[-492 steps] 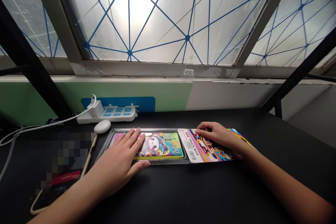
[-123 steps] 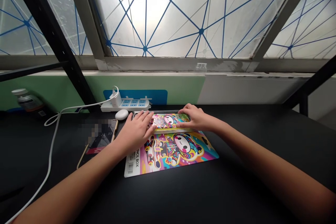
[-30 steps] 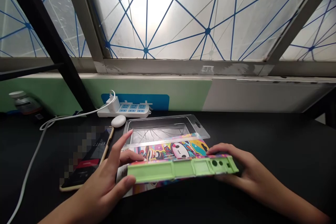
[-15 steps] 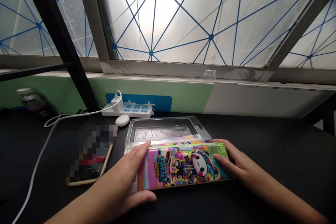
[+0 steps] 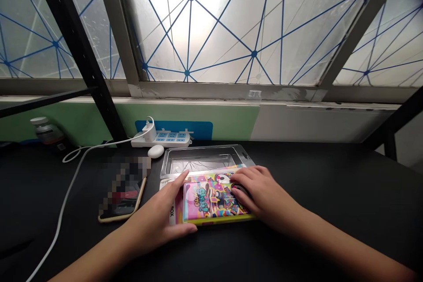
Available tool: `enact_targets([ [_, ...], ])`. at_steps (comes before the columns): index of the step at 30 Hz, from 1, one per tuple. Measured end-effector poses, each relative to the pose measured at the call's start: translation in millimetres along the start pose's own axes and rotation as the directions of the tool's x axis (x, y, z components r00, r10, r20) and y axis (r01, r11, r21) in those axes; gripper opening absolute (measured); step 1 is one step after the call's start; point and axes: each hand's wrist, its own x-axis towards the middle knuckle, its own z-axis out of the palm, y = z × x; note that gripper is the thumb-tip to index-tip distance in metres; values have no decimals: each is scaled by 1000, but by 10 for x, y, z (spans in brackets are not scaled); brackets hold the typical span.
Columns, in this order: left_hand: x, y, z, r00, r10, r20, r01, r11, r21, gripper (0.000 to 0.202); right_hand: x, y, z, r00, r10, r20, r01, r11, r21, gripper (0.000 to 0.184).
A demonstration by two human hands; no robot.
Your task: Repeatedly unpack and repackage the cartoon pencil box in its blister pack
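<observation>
A pencil case (image 5: 209,200) with a bright cartoon print and a yellow-green lower edge lies in the middle of the black desk. My left hand (image 5: 161,213) spans its left end, fingers toward the far edge and thumb along the near edge. Over the right part lies my right hand (image 5: 264,194), its fingers bent onto the printed top and hiding that end. Beneath and behind the case shows a printed backing card (image 5: 172,213), partly covered by my left hand. A clear plastic blister shell (image 5: 202,155) rests just beyond.
Left of the case lies a phone (image 5: 127,196) with a pale edge, partly blurred. A white power strip (image 5: 172,139) with a plugged-in cable (image 5: 71,180) stands at the wall, near a small white rounded case (image 5: 155,151). A bottle (image 5: 48,132) stands far left, by a black frame post (image 5: 79,48).
My right hand has moved left and up from the case's green right end onto its printed top. My left hand stays at the left end. The view has shifted slightly.
</observation>
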Motion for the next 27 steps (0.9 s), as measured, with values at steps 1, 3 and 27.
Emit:
enact_targets([
  [1,-1,14,-5,1000,-8,-5,8,1000,-17,106,76,-63,24,1000,-10,12,10,1000,-8,17],
  [3,-5,36,-13,1000,-21,-16,20,999,-50,111,206,-146,82,1000,-12,14,13,999,-40,16],
  [27,19,62,25,998,13,-66,-18,997,-80,110,294,-103,248,974,-1,-226,-23,995,-102,24],
])
